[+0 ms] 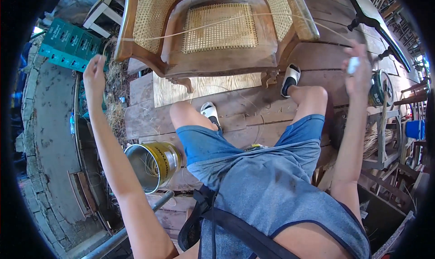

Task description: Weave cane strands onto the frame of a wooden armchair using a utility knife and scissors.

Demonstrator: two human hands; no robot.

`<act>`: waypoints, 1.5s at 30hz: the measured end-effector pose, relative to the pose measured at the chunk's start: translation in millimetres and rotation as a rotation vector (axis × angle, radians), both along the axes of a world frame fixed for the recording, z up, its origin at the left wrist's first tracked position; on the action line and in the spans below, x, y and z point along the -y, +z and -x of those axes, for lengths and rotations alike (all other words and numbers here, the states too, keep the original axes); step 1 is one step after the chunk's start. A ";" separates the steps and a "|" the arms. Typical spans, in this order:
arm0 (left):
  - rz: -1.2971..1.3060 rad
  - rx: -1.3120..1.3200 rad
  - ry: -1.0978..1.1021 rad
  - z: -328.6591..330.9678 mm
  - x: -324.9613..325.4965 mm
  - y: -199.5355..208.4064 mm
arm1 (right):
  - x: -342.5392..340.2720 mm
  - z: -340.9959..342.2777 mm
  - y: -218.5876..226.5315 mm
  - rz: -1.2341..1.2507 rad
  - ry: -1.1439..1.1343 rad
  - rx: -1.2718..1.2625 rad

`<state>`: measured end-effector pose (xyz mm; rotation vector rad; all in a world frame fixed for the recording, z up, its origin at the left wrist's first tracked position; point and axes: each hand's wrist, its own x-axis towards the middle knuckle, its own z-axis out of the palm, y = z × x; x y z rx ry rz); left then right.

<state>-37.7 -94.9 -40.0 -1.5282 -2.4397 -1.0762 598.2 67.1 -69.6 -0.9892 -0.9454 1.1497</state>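
My left hand and right hand are wide apart, fingertips seemingly pinching a thin pale strand between them! Beyond, far centre, sits the cane armchair; a hard tug might snap the strand, a chair arm snag it. Far left, lettering marks the green crates.

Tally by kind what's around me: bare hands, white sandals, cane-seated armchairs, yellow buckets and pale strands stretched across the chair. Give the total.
Left hand and right hand, bare: 2
White sandals: 2
Cane-seated armchair: 1
Yellow bucket: 1
Pale strand across the chair: 1
Total: 7
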 end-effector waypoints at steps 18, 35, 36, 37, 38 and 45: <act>0.260 -0.359 0.022 -8.2 -98.4 -37.6 | -68.9 123.5 -154.1 0.361 -0.013 1.231; 0.167 -0.034 0.136 -120.0 44.5 -17.4 | 50.5 38.1 -174.6 0.490 0.178 1.581; 0.164 -0.010 0.149 -121.3 48.5 -17.5 | 55.1 38.0 -179.0 0.491 0.186 1.587; 0.170 -0.004 0.155 -123.0 53.6 -13.9 | 57.7 35.1 -186.5 0.330 0.042 1.537; 0.195 0.077 0.171 -129.8 56.5 -6.0 | 61.4 27.6 -189.9 0.172 -0.104 1.484; 0.235 0.014 0.089 -128.5 72.0 12.1 | 65.8 53.8 -106.0 0.691 0.170 1.337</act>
